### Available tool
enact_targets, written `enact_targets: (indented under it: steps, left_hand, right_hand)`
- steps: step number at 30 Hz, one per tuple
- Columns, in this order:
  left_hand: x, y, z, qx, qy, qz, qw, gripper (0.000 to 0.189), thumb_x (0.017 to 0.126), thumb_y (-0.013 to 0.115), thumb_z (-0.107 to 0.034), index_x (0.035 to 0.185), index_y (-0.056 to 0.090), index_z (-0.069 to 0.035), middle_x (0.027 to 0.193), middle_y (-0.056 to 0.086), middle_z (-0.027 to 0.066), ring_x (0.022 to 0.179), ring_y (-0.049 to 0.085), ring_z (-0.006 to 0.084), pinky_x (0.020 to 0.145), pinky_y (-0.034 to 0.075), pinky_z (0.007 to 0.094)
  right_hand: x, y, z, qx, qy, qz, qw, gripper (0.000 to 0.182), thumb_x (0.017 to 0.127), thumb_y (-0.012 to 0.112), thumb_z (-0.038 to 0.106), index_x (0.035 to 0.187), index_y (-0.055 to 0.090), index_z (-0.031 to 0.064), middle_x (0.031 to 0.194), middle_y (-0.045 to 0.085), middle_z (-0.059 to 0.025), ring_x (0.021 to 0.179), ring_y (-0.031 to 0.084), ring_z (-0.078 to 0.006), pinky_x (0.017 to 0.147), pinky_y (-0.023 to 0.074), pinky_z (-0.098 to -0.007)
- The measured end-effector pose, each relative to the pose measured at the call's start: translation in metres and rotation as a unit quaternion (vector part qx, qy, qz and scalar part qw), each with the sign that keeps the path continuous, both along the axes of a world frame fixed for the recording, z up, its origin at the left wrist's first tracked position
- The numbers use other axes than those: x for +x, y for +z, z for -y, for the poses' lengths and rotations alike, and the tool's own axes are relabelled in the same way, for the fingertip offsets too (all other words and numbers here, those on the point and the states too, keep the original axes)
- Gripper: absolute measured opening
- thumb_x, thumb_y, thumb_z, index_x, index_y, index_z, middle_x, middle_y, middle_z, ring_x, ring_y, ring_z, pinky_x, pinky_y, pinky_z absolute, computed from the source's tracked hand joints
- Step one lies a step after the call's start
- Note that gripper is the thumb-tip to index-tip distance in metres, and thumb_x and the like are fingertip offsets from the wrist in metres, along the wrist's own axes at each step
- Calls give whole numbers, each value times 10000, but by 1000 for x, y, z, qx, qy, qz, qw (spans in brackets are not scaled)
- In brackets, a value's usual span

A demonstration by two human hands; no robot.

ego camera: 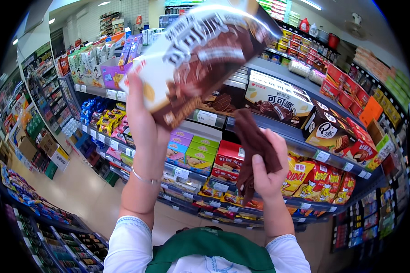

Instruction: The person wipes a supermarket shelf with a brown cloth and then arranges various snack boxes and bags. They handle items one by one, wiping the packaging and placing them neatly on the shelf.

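My left hand (pixel 147 119) grips one end of a white and brown snack box (pixel 205 58), lifted and tilted in front of the shelves. The box is slightly blurred and bears printed writing and chocolate pictures. In my right hand (pixel 268 167) a dark brown cloth (pixel 254 153) is bunched between thumb and fingers, hanging down at its lower end. Just behind the cloth, boxes of the same white and brown kind (pixel 278 99) stand on the upper shelf. The cloth and the lifted box are apart.
Brown boxes (pixel 328 126) stand at the right of that shelf. Below are green boxes (pixel 201 150), red boxes (pixel 227 160) and yellow chip bags (pixel 297 174). Bagged candy (pixel 111 121) fills a shelf at left. Price tags line the shelf edge (pixel 205 117). Another rack (pixel 58 235) stands at lower left.
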State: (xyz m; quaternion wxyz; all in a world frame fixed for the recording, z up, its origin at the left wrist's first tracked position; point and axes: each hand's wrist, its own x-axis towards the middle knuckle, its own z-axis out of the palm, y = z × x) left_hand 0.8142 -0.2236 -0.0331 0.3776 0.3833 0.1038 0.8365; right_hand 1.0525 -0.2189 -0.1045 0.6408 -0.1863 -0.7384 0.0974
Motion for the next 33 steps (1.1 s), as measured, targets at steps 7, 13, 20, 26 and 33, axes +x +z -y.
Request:
enact_targets:
  steps: [7,13,20,26,33]
  left_hand:
    - [-66,7,-10,109,-67,45,991,458,994,465,-380,1259,506,-8,1188,611,171,1051,627,313,905,517,469]
    - [-110,-86,69,-50,124,81,988,442,1003,438,-365,1272,503,-21,1200,613,157,1058,633,252,897,526,396]
    - [-123,-240,97,-307,15,110,945,373,990,496,-317,1237,471,-38,1198,596,124,1050,620,229,909,515,364]
    - [-106,-237,35,-336,23,86,938,393,975,548,-278,1261,440,-32,1203,584,107,1078,606,198,911,511,345]
    - [-94,-218,-17,-395,6,10,919,601,924,622,-359,1327,328,-24,1221,553,129,1089,593,196,898,502,330]
  right_hand:
    - [-4,-11,13,-25,39,18,999,405,777,609,-3,1180,588,-43,1180,569,-213,1077,568,-300,945,434,-379]
    - [32,-52,41,-224,90,-156,958,419,814,607,147,1163,567,-81,1170,554,-201,1102,538,-283,979,413,-390]
    - [32,-100,50,-339,128,-118,925,408,786,621,128,1131,590,-87,1178,568,-202,1129,528,-280,993,395,-393]
    - [9,-106,55,-361,141,-69,919,387,791,610,98,1135,596,-80,1173,578,-207,1121,534,-284,993,388,-389]
    - [5,-110,58,-359,137,-57,922,380,785,618,82,1131,601,-75,1176,579,-207,1126,533,-284,1003,379,-390]
